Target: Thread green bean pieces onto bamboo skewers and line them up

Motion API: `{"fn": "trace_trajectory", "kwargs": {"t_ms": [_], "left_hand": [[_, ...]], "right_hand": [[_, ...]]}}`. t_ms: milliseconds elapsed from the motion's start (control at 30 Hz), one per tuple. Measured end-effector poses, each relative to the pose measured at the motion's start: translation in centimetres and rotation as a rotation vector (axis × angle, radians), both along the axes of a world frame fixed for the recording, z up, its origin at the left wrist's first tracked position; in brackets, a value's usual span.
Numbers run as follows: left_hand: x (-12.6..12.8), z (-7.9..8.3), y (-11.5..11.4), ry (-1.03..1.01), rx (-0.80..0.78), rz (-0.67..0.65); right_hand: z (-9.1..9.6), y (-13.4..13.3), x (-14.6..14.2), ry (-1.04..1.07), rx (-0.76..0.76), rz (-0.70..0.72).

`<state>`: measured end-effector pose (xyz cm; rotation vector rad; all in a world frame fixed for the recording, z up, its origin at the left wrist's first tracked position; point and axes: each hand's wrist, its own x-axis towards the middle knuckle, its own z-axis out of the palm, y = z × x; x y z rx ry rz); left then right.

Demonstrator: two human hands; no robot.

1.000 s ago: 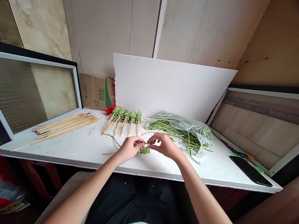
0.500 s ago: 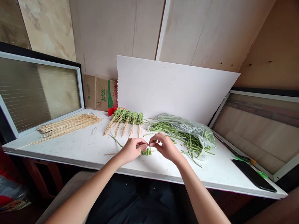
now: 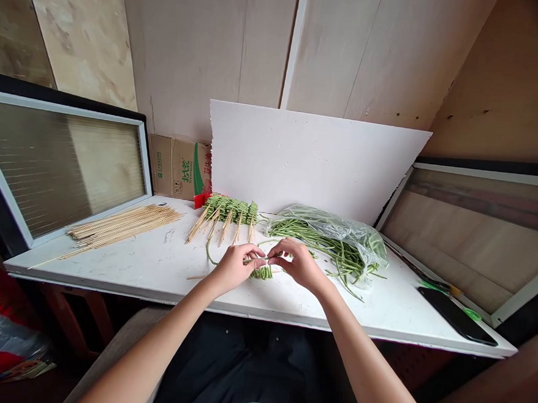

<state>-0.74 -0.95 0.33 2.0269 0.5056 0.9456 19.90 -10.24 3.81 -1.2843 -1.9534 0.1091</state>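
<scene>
Between my two hands runs a long green bean, its free end curling out to the left. My left hand is closed on it, thumb against fingers. With a pinch, my right hand grips the bean's other end, close to the left fingertips. Just below the fingers, a skewer with folded green bean threaded on it lies on the white table; my left hand partly hides it. Behind my hands stands a row of finished bean skewers, their bare sticks pointing toward me.
Loose bamboo skewers lie in a pile at the left. A clear plastic bag partly covers long beans at the right. A black phone rests near the right edge, with scissors behind it. A cardboard box and white board stand behind.
The bean's free end at the left has swung into a more upright curve. More of the bean shows stretched between my fingertips; both hands have barely moved.
</scene>
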Motion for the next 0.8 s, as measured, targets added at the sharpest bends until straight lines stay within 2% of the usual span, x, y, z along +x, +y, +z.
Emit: {"fn": "trace_trajectory", "kwargs": {"t_ms": [467, 633, 800], "left_hand": [[0.1, 0.1, -0.4, 0.008, 0.042, -0.078], [0.0, 0.2, -0.1, -0.021, 0.026, -0.049], [-0.1, 0.5, 0.1, -0.053, -0.043, -0.08]], "right_hand": [[-1.0, 0.3, -0.4, -0.027, -0.045, 0.039], [-1.1, 0.4, -1.1, 0.053, 0.03, 0.033], [-1.1, 0.2, -1.7, 0.152, 0.011, 0.076]]}}
